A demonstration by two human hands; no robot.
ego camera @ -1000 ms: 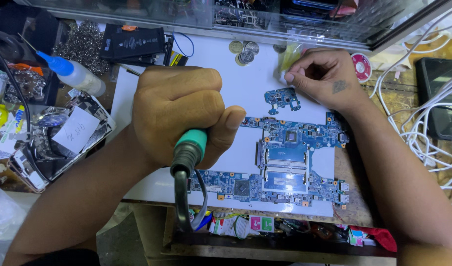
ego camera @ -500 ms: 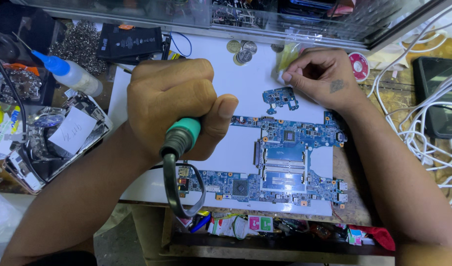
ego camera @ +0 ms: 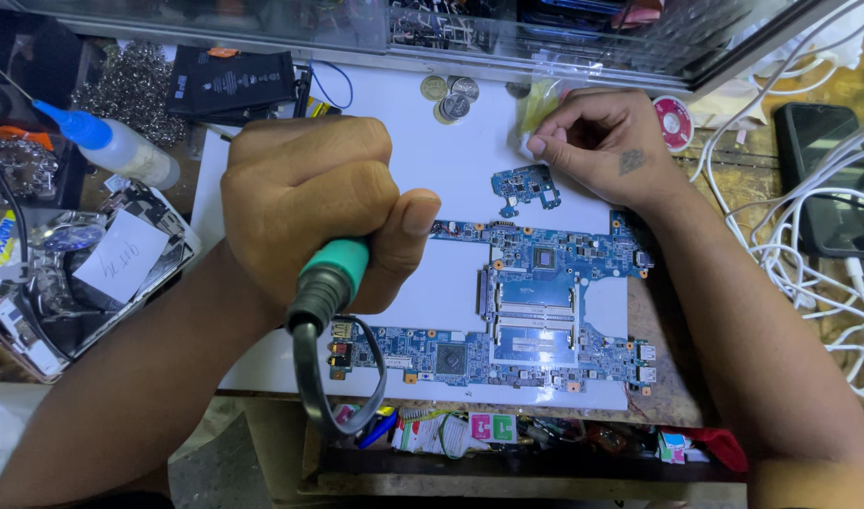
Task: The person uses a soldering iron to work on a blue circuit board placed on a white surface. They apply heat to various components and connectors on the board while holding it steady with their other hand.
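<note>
Two hands busy: left hand [ego camera: 309, 212] fists green-handled soldering iron [ego camera: 326, 283]; right hand [ego camera: 602, 146] fingers pinched above small blue circuit piece [ego camera: 524, 186]; large blue motherboard [ego camera: 536, 302] lies untouched below both.

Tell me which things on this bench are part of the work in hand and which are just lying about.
In use:
left hand gripping soldering iron
right hand by small blue board
blue motherboard

Lying about:
coins
squeeze bottle
black battery
phone
white cables
</note>
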